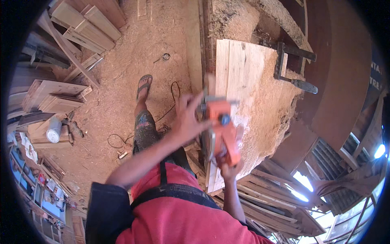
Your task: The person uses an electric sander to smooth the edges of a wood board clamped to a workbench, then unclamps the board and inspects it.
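Right hand (230, 169) grips planer (221, 132) at board's (243, 61) left edge, clamp (280, 63) well apart.

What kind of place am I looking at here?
Most likely a woodworking shop: a handheld orange power tool, probably a planer, is at a pale wooden board, shavings cover the floor, and cut wood panels are stacked at left.

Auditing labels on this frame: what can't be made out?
All in the head view:
- Underside of the orange power tool: hidden by its own body.
- Left grip: fingertips motion-blurred; contact with the tool unclear.
- Right grip: fingers partly hidden by the tool.
- Much of the board: covered by shavings.
- Lettering, far right: cut off by the fisheye rim.
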`<state>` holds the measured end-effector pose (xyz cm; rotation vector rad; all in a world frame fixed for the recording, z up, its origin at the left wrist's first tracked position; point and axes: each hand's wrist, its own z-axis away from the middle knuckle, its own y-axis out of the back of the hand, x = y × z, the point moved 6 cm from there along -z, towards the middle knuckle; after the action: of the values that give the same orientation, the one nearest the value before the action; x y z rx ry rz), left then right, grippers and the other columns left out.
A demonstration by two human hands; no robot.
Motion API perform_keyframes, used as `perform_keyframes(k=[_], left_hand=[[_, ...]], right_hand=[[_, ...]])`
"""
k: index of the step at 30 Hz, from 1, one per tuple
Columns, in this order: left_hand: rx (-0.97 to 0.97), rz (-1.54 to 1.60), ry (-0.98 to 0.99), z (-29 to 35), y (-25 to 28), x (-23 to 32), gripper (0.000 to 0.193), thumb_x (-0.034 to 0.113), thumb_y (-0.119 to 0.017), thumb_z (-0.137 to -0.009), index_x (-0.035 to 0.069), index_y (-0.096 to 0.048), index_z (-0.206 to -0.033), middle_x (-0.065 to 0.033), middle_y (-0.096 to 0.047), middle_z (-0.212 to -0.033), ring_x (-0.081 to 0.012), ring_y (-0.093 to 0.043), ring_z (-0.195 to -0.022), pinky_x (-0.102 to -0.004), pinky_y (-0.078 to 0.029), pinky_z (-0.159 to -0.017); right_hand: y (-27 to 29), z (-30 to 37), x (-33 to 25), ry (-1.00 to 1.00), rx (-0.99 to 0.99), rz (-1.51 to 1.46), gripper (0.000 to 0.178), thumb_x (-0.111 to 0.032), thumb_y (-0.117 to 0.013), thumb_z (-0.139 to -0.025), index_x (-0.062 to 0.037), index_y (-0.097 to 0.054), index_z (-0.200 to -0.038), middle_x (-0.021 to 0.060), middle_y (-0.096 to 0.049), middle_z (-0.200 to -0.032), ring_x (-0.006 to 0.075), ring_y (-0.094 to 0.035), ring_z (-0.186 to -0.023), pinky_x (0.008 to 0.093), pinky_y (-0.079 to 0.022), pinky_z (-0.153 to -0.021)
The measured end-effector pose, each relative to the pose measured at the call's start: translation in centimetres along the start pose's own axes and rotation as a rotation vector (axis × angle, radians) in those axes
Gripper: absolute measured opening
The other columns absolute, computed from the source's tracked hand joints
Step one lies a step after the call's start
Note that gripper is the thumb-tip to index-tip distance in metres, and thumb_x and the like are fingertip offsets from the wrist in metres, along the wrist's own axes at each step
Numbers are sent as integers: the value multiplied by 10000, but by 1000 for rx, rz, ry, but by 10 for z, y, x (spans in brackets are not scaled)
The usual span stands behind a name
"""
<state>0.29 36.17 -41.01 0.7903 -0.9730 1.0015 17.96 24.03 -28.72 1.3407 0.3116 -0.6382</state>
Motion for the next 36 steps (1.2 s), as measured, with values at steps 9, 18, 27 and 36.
perform_keyframes(k=[9,18,27,36], left_hand=[[55,-54,-32,19,-18,-13,1111,419,-970,-608,13,-453,-1504,-185,-472,-1288,-355,-475,-1246,-425,-390,-1097],[133,-38,-95,-124,65,28,1056,421,-959,-623,24,-489,-1481,-206,-536,-1218,-360,-529,-1181,-426,-421,-1067],[-8,55,-154,-251,129,59,914,449,-941,-662,-31,-600,-1361,-220,-618,-1326,-282,-595,-1213,-378,-456,-1049],[207,-14,-429,-131,172,161,727,451,-599,-969,-16,-445,-1504,-221,-541,-1451,-302,-510,-1353,-397,-378,-1140]], right_hand=[[-6,84,71,-120,97,20,201,-147,-755,-785,-37,-719,-950,151,-706,-810,306,-696,-654,369,-534,-623],[-15,-105,-12,-125,112,-179,210,-98,-727,-761,7,-699,-941,137,-705,-779,286,-708,-664,359,-550,-641],[-13,-241,-78,137,253,-47,254,-194,-743,-782,-24,-704,-968,161,-691,-760,306,-706,-662,397,-546,-637],[30,-186,-113,-51,-131,-779,444,-374,-762,-870,-30,-639,-1121,55,-712,-860,152,-675,-744,318,-549,-664]])
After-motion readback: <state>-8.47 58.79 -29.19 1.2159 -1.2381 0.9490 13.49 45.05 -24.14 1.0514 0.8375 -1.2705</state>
